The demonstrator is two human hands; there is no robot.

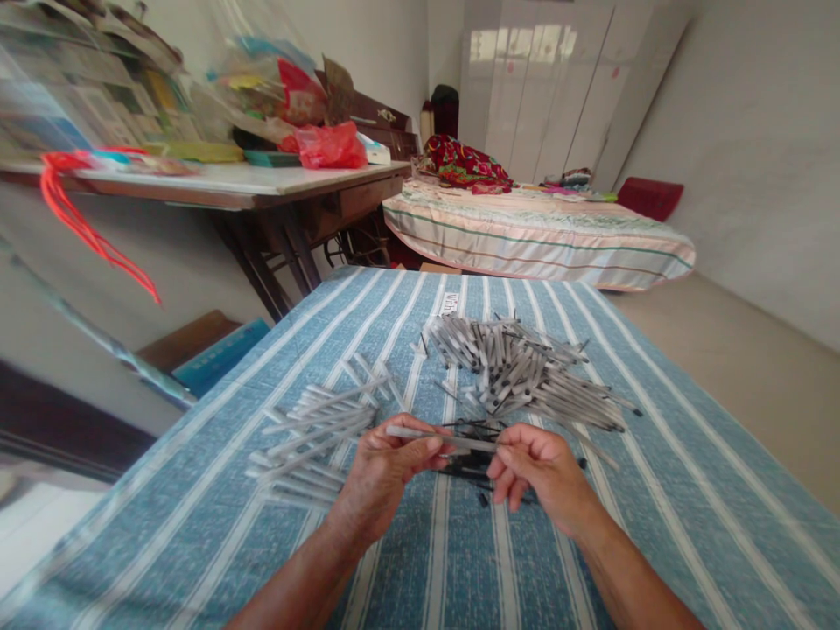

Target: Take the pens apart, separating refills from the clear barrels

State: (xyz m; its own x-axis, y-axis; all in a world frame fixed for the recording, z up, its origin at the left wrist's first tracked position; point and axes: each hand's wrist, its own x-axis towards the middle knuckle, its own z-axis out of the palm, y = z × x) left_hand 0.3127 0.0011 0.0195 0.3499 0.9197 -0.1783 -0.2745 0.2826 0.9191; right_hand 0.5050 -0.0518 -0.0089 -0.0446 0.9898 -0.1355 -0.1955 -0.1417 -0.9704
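My left hand [394, 464] pinches a thin whitish-grey tube [420, 433] between thumb and fingers. The tube points across to my right hand [542, 468], whose thumb and forefinger close on its right end. Below and behind the hands lie thin black pieces [465, 464], partly hidden by the fingers. To the left, similar pale tubes [315, 437] are spread in a loose pile. A larger heap of grey tubes with dark ends [518, 367] sits beyond the hands, towards the right.
A blue and white striped cloth [407, 560] covers the table. At the back left, a side table [276, 179] holds plastic bags, with red strings [98, 232] hanging off it. Beyond stand a bed [538, 232] and a white wardrobe [538, 96].
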